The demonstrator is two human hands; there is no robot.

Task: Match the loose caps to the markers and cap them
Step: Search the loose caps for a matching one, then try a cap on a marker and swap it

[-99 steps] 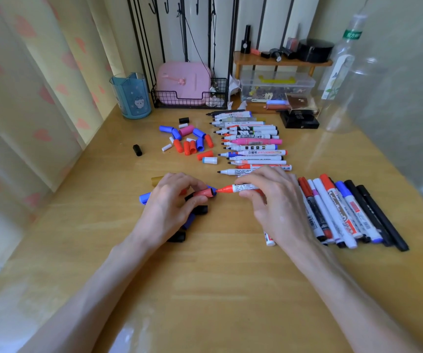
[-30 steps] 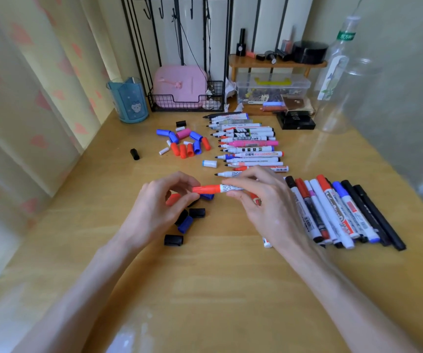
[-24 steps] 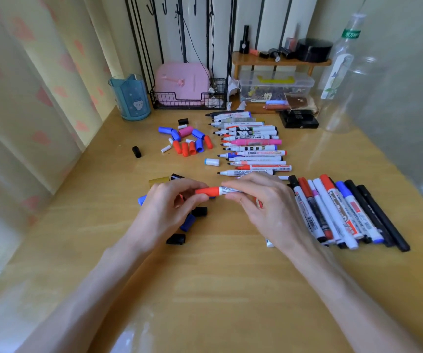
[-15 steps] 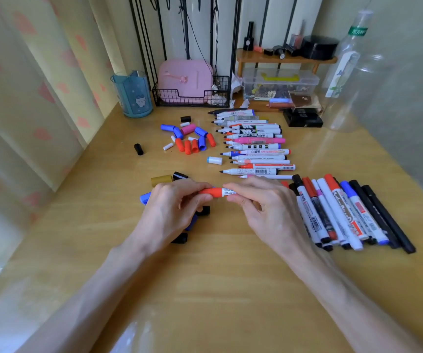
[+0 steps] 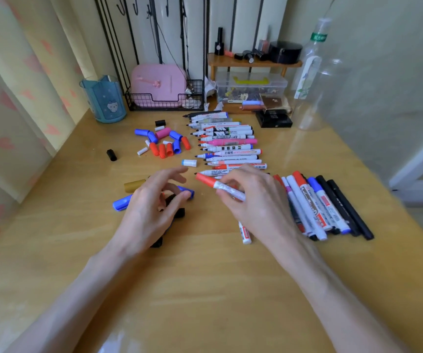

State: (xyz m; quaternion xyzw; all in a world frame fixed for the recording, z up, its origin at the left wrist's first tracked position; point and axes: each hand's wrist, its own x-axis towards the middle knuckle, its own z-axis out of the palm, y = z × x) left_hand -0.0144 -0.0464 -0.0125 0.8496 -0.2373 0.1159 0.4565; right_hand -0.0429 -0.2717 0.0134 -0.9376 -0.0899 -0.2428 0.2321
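Beneath the loosely spread left hand (image 5: 151, 212), black caps (image 5: 180, 213) half hide; right hand (image 5: 256, 200) pinches a red-capped marker (image 5: 206, 180).

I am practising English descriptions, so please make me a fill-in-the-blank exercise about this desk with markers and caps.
1. The marker in the right hand wears a ____ cap.
2. In the row of uncapped markers, one barrel is entirely ____.
3. The blue cup stands at the far ____ corner of the table.
Missing words: red; pink; left.
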